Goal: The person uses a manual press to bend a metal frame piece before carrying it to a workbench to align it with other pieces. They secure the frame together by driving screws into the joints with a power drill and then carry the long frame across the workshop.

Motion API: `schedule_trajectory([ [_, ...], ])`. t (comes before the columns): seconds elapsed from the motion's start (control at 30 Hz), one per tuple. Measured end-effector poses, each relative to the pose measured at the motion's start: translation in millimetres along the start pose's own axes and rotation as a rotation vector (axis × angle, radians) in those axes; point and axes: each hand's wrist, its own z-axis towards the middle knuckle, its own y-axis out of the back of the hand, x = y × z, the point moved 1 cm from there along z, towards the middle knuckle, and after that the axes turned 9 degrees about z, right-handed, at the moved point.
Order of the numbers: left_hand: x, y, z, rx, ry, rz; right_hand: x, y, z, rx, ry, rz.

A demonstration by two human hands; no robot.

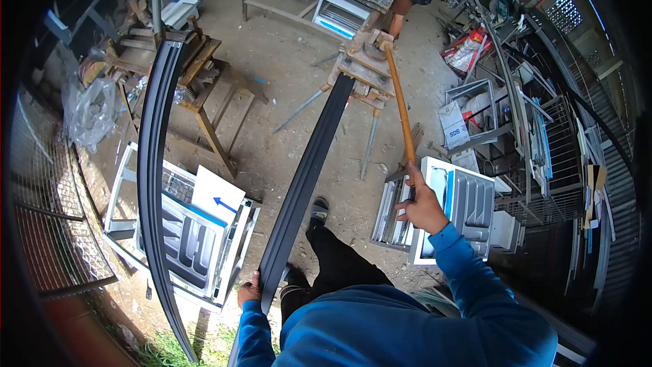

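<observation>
left hand (pixel 250 292) curls fingers at the edge of the dark bar (pixel 305 177), which runs ahead to a wooden stand (pixel 367 71); right hand (pixel 426 205) loosely wraps the wooden handle (pixel 401 105). the bar seems stiff, unwieldy, best gripped mid-length.

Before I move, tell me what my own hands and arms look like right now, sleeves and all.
Your left hand and right hand are both bare, with no gloves. Long blue sleeves cover both arms down to about the wrists; the right one is creased along the forearm. No lettering shows on them. The hands look too small here to make out finer detail.
</observation>
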Motion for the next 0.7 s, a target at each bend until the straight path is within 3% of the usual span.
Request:
schedule_trajectory([
  [0.1,3.8,-12.4,4.8,-0.066,-0.018,-0.009,106.4,61.3,-25.0,0.007,0.07,0.143],
  [0.13,6.1,-16.0,5.3,-0.129,-0.033,-0.031,139.9,87.4,-28.1,-0.025,0.192,0.098],
  [0.3,-2.3,-1.3,-10.2,-0.055,-0.017,0.016,273.0,194.7,-8.0,-0.055,0.49,0.121],
  [0.43,2.8,-7.6,-8.9,-0.066,-0.001,-0.004,310.0,219.9,21.2,-0.137,0.708,0.458],
  [0.53,32.6,-16.8,-16.2,-0.053,0.038,-0.023,316.9,221.7,44.4,-0.362,0.821,0.599],
  [0.63,82.2,-24.6,-33.3,-0.02,0.112,-0.012,314.4,212.6,43.0,-0.364,0.88,0.543],
  [0.7,119.5,-31.5,-44.4,-0.038,0.124,-0.031,300.8,212.2,54.4,-0.479,0.894,0.557],
])
